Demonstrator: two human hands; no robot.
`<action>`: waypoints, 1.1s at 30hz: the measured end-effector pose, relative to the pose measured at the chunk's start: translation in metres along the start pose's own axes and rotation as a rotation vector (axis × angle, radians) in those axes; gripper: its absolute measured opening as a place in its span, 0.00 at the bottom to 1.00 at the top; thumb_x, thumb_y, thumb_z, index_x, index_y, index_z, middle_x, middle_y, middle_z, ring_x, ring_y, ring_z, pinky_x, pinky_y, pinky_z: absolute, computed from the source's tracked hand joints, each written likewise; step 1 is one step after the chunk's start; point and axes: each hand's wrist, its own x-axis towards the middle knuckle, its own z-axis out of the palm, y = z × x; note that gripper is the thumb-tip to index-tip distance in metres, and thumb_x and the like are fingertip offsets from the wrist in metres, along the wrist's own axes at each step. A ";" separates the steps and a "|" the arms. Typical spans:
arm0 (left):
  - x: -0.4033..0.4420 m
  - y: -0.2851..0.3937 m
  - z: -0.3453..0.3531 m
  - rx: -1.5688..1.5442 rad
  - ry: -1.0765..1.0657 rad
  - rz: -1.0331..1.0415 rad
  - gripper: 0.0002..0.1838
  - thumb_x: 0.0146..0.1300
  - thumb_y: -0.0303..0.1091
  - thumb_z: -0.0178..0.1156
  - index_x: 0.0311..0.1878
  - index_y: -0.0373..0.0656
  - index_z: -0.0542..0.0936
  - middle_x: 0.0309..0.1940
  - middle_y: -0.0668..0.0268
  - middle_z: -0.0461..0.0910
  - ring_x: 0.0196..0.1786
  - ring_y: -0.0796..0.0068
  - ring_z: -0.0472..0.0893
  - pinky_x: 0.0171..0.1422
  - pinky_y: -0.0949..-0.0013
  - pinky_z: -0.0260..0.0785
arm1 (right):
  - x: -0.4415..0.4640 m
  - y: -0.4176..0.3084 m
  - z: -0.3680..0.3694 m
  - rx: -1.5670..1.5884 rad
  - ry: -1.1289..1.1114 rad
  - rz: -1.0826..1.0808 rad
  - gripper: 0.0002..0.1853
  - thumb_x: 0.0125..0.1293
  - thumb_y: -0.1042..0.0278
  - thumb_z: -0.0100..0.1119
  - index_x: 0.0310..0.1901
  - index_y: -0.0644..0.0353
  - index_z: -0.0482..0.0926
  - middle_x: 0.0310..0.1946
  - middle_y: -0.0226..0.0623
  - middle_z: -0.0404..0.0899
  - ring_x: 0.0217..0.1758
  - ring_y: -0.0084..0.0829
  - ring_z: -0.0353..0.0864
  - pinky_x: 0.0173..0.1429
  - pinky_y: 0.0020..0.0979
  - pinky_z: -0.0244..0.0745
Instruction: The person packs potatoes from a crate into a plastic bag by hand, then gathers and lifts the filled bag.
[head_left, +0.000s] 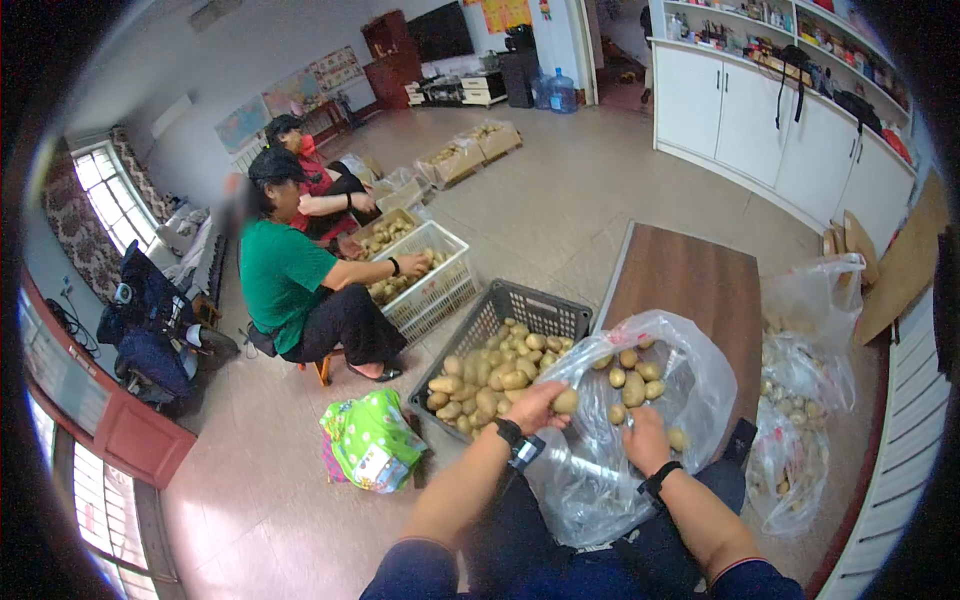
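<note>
My left hand has its fingers closed round a potato, between the dark crate and the plastic bag. The dark plastic crate is full of potatoes and stands on the floor to the left. In front of my legs, a clear plastic bag lies open with several potatoes in it. My right hand is at the bag's mouth with its fingers curled in. What it grips, if anything, is hidden. One more potato lies just right of that hand.
A brown board lies behind the bag. Filled plastic bags stand at right. A person in green sits at a white crate, another person behind. A green printed bag lies on the floor; cardboard boxes stand farther back.
</note>
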 end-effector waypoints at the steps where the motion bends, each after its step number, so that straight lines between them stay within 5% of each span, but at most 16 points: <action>1: -0.005 0.003 0.000 -0.042 0.034 0.028 0.18 0.70 0.48 0.54 0.51 0.45 0.72 0.34 0.63 0.79 0.26 0.72 0.81 0.26 0.70 0.78 | -0.004 0.005 -0.005 -0.071 -0.139 0.139 0.17 0.54 0.69 0.61 0.46 0.60 0.75 0.47 0.52 0.73 0.52 0.52 0.73 0.56 0.47 0.69; 8: -0.013 0.014 -0.027 -0.213 0.306 0.285 0.19 0.70 0.48 0.52 0.55 0.45 0.72 0.38 0.64 0.79 0.31 0.70 0.80 0.31 0.69 0.76 | -0.020 0.025 0.017 -0.252 -0.229 0.271 0.22 0.51 0.69 0.63 0.50 0.57 0.73 0.46 0.48 0.73 0.47 0.51 0.77 0.50 0.47 0.74; 12: -0.010 0.010 -0.056 -0.303 0.410 0.254 0.19 0.70 0.47 0.50 0.58 0.48 0.72 0.43 0.64 0.79 0.34 0.67 0.78 0.34 0.65 0.74 | -0.021 0.035 0.032 -0.236 -0.320 0.296 0.26 0.52 0.69 0.62 0.56 0.54 0.71 0.47 0.47 0.72 0.46 0.51 0.78 0.49 0.47 0.74; 14: 0.008 -0.014 -0.100 -0.345 0.367 0.290 0.20 0.67 0.44 0.56 0.59 0.47 0.72 0.43 0.62 0.79 0.38 0.65 0.79 0.38 0.63 0.75 | -0.024 0.037 0.033 -0.180 -0.270 0.192 0.22 0.58 0.70 0.57 0.56 0.54 0.70 0.46 0.51 0.72 0.46 0.53 0.78 0.48 0.47 0.75; 17: 0.057 -0.061 -0.183 0.554 0.476 0.654 0.25 0.59 0.40 0.66 0.58 0.44 0.74 0.43 0.56 0.80 0.43 0.60 0.80 0.43 0.60 0.75 | -0.023 0.037 0.034 -0.154 -0.279 0.211 0.25 0.58 0.70 0.57 0.59 0.51 0.68 0.46 0.50 0.72 0.46 0.53 0.78 0.48 0.48 0.75; 20: 0.066 -0.075 -0.206 0.859 0.556 0.573 0.29 0.50 0.39 0.72 0.55 0.41 0.75 0.44 0.51 0.79 0.44 0.56 0.80 0.48 0.59 0.75 | -0.022 0.037 0.034 -0.158 -0.289 0.245 0.30 0.54 0.68 0.62 0.61 0.49 0.69 0.46 0.49 0.71 0.45 0.52 0.78 0.48 0.46 0.75; 23: 0.063 -0.073 -0.206 0.836 0.492 0.618 0.28 0.48 0.41 0.72 0.52 0.40 0.75 0.42 0.50 0.79 0.43 0.50 0.79 0.48 0.57 0.74 | -0.021 0.031 0.029 -0.165 -0.343 0.294 0.30 0.53 0.66 0.65 0.59 0.48 0.70 0.46 0.49 0.71 0.46 0.52 0.77 0.50 0.46 0.74; 26: 0.033 -0.040 -0.155 0.120 0.521 0.210 0.17 0.62 0.37 0.57 0.51 0.38 0.74 0.43 0.53 0.79 0.41 0.55 0.81 0.39 0.59 0.79 | -0.020 0.029 0.027 -0.048 -0.316 0.362 0.29 0.52 0.64 0.66 0.58 0.48 0.71 0.47 0.51 0.72 0.49 0.54 0.77 0.53 0.47 0.73; 28: 0.021 -0.027 -0.133 -0.041 0.546 0.099 0.13 0.71 0.35 0.48 0.50 0.37 0.74 0.43 0.56 0.78 0.40 0.58 0.82 0.33 0.60 0.81 | -0.022 0.029 0.030 0.010 -0.286 0.392 0.28 0.54 0.64 0.63 0.58 0.49 0.70 0.48 0.51 0.72 0.50 0.54 0.77 0.53 0.49 0.74; 29: 0.019 -0.029 -0.134 -0.025 0.544 0.109 0.14 0.68 0.37 0.51 0.48 0.37 0.75 0.42 0.55 0.79 0.40 0.57 0.82 0.35 0.59 0.80 | -0.021 0.029 0.031 0.071 -0.259 0.417 0.26 0.56 0.65 0.61 0.59 0.49 0.70 0.50 0.52 0.72 0.52 0.53 0.77 0.53 0.50 0.74; 30: 0.017 -0.028 -0.135 0.168 0.514 0.161 0.15 0.65 0.39 0.54 0.46 0.37 0.76 0.41 0.54 0.79 0.40 0.57 0.82 0.38 0.59 0.79 | -0.019 0.030 0.032 0.069 -0.255 0.415 0.26 0.56 0.65 0.61 0.59 0.49 0.70 0.50 0.52 0.72 0.52 0.53 0.77 0.53 0.50 0.74; 33: 0.003 -0.026 -0.142 1.568 0.457 0.373 0.20 0.55 0.46 0.63 0.40 0.37 0.80 0.37 0.52 0.81 0.41 0.56 0.82 0.44 0.57 0.76 | -0.021 0.035 0.038 0.106 -0.275 0.418 0.27 0.55 0.65 0.60 0.59 0.53 0.71 0.53 0.54 0.73 0.54 0.54 0.76 0.56 0.48 0.73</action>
